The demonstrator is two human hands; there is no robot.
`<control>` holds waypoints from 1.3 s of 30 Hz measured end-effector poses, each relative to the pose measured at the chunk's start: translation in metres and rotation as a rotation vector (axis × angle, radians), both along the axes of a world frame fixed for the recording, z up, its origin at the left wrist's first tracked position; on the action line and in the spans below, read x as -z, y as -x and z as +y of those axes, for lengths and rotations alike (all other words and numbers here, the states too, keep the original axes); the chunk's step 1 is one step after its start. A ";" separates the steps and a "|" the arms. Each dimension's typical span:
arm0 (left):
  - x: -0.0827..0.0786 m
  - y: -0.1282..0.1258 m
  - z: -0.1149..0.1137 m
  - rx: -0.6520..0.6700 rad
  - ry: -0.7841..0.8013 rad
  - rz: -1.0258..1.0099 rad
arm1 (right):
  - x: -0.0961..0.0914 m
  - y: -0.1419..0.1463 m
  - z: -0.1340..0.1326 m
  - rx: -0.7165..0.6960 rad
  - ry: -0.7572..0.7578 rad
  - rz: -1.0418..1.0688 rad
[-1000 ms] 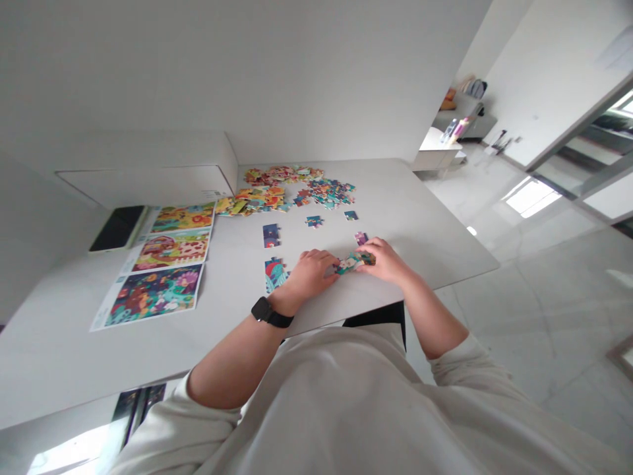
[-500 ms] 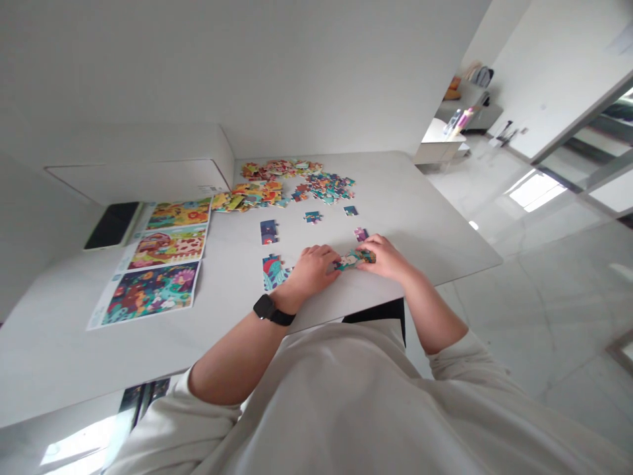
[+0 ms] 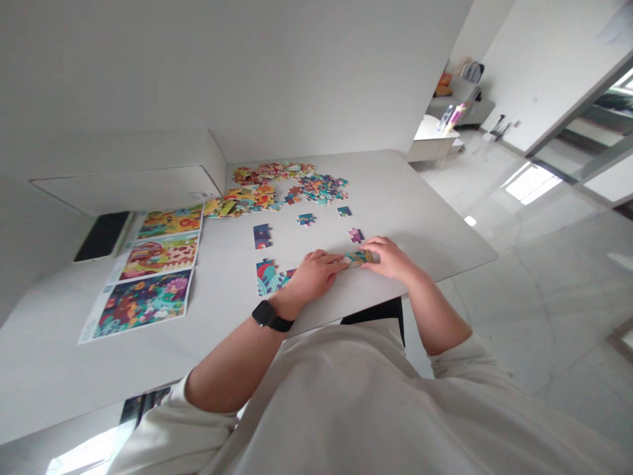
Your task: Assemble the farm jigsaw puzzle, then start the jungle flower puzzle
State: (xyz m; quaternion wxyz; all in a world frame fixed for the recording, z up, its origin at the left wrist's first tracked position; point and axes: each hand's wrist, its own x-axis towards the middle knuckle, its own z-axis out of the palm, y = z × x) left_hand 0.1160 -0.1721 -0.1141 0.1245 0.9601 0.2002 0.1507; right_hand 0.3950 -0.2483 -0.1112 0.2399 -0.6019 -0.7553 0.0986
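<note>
The puzzle strip (image 3: 359,256) lies on the table (image 3: 435,231) between the two hands. What changes just now is the left hand (image 3: 316,274): its fingers reach farther over the strip, so less of it shows than a half second ago. I judge that this hand now steadies or presses the left end; whether its fingers clamp, I cannot tell. The right hand (image 3: 388,256) has thumb and fingers closed on the strip's right end.

Just beyond the strip is a pink piece (image 3: 355,235), and farther beyond, a small blue piece (image 3: 344,212). To the strip's left is a turquoise section (image 3: 270,278); the left hand covers its right side and hides whether the two touch. The blue-teal pile (image 3: 324,189) lies well behind the strip. Far to its left are the printed sheet (image 3: 143,303) and the phone (image 3: 101,236).
</note>
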 end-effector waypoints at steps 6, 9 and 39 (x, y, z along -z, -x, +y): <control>-0.002 -0.001 0.000 0.011 -0.002 0.045 | 0.000 -0.009 -0.003 -0.064 -0.016 0.029; -0.002 -0.001 -0.001 0.014 -0.007 0.047 | 0.002 -0.009 -0.003 -0.063 -0.025 0.042; -0.003 -0.001 -0.006 0.006 -0.024 0.093 | 0.004 0.003 -0.009 -0.101 -0.068 0.086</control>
